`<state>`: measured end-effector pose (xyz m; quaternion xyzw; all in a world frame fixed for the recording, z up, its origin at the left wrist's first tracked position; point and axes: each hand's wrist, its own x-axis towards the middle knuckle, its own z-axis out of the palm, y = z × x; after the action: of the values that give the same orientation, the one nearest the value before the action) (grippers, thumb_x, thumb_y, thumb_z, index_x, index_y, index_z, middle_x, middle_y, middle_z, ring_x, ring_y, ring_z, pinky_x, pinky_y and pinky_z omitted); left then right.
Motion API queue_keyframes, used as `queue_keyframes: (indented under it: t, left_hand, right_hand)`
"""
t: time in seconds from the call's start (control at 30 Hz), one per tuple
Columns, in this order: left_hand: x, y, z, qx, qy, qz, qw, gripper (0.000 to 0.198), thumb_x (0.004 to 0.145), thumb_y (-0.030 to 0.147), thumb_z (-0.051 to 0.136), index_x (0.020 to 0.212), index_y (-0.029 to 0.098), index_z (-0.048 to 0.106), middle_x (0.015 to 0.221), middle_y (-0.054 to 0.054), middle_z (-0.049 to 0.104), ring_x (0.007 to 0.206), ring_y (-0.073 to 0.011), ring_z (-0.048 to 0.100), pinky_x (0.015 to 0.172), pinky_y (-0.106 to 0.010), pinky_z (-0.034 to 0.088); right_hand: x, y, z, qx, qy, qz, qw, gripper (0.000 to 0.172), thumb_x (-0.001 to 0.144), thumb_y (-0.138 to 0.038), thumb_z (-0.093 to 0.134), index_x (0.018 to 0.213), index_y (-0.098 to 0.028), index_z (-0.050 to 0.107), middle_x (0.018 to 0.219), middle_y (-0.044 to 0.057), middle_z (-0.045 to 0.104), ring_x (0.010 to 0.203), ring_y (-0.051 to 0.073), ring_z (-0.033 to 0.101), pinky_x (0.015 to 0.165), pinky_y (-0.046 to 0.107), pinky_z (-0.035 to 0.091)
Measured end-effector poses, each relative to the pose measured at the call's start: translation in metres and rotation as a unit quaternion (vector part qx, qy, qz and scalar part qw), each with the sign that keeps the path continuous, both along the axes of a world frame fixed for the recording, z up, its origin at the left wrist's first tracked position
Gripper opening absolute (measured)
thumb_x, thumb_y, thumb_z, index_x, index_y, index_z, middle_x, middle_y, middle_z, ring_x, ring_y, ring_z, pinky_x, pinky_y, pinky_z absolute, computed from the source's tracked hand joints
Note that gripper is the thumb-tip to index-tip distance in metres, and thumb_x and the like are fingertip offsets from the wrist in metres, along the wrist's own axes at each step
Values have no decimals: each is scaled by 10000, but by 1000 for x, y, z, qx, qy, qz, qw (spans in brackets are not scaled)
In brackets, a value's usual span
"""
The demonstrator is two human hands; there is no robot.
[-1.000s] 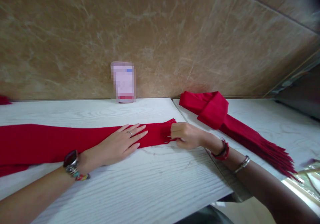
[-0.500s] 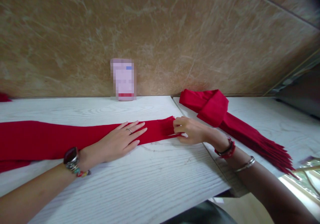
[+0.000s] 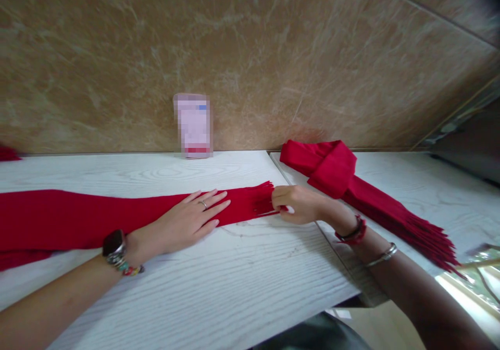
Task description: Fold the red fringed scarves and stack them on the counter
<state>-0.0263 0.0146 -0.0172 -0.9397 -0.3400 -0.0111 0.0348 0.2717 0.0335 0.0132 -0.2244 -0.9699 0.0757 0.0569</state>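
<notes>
A long red scarf (image 3: 97, 217) lies stretched across the white wood-grain table (image 3: 203, 287), its fringe pointing right. My left hand (image 3: 191, 217) rests flat on it near the fringed end, fingers spread, with a ring on one finger. At the tip of the fringe, my right hand (image 3: 295, 204) is closed, pinching fringe strands between thumb and fingers. A second red scarf (image 3: 332, 170), folded over itself, lies behind and to the right of my right hand, its fringe reaching toward the right edge.
A phone (image 3: 194, 126) with a blurred screen leans upright against the brown marbled wall (image 3: 242, 53). A bit of red cloth (image 3: 8, 153) shows at the far left. A seam crosses the table beneath my right arm; the front edge runs below.
The fingers of my right hand have drawn closer together on the fringe. My left hand has stayed in place on the scarf.
</notes>
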Motion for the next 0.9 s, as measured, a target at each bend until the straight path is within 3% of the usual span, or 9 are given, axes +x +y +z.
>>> queue_keyframes:
  t: [0.1,0.2,0.3,0.37,0.43,0.67,0.77,0.83,0.9]
  left_hand:
    - [1,-1,1,-1,0,3,1000,452,953,343,251,1392,237,280,1464,-13,257,1339,-164,208,1075,-339,140]
    - [2,-1,2,0,-5,1,1000,448,950,341,255,1384,235,299,1460,-18,267,1338,-164,211,1074,-339,145]
    - [3,-1,2,-2,-10,1,1000,445,948,344,262,1372,228,323,1451,-24,289,1338,-168,213,1074,-345,148]
    - [3,-2,3,-3,-15,1,1000,443,947,335,266,1375,230,318,1451,-25,290,1337,-167,218,1074,-349,151]
    - [3,-2,4,-6,-15,-1,1000,443,947,326,271,1380,233,306,1454,-24,283,1335,-166,223,1072,-352,159]
    - [2,-2,4,-9,-21,-1,1000,443,949,328,279,1382,236,299,1453,-27,282,1329,-174,240,1059,-351,181]
    - [1,-2,1,-8,-29,-2,1000,447,948,348,280,1383,243,295,1454,-27,282,1332,-173,232,1056,-345,178]
    - [1,-3,0,-6,-33,-3,999,447,948,349,279,1382,243,296,1453,-27,285,1334,-171,228,1056,-344,172]
    - [2,-3,0,-6,-35,-2,999,447,948,341,280,1384,243,290,1455,-27,282,1334,-167,227,1056,-341,169]
  right_hand:
    - [27,4,21,-11,21,-23,999,160,735,-74,458,637,-184,521,668,25,560,664,137,504,634,265,430]
    - [20,0,34,47,134,-46,989,123,792,-125,471,745,-182,569,765,48,578,759,156,526,698,294,451]
    - [-15,-6,22,81,203,-35,975,134,812,-145,466,860,-172,589,873,82,580,862,178,528,763,323,462]
    - [-35,-7,6,50,144,2,988,168,810,-121,445,873,-164,594,890,89,594,864,176,537,777,317,466]
    - [-40,-4,-7,25,98,-6,995,197,804,-94,424,875,-152,598,895,92,609,843,167,549,769,303,469]
    - [22,18,-4,46,28,-84,995,175,742,-96,450,670,-158,597,662,52,592,640,155,551,631,293,475]
    - [12,16,-7,95,86,-116,985,231,837,-206,437,969,-138,614,966,133,622,935,213,576,796,366,482]
    - [-9,10,-14,102,82,-123,984,428,876,-337,434,1241,-115,468,1271,189,482,1213,260,416,954,439,398]
    - [-27,4,-22,77,27,-108,991,610,882,-445,412,1355,-71,314,1393,223,338,1310,284,273,1028,482,304]
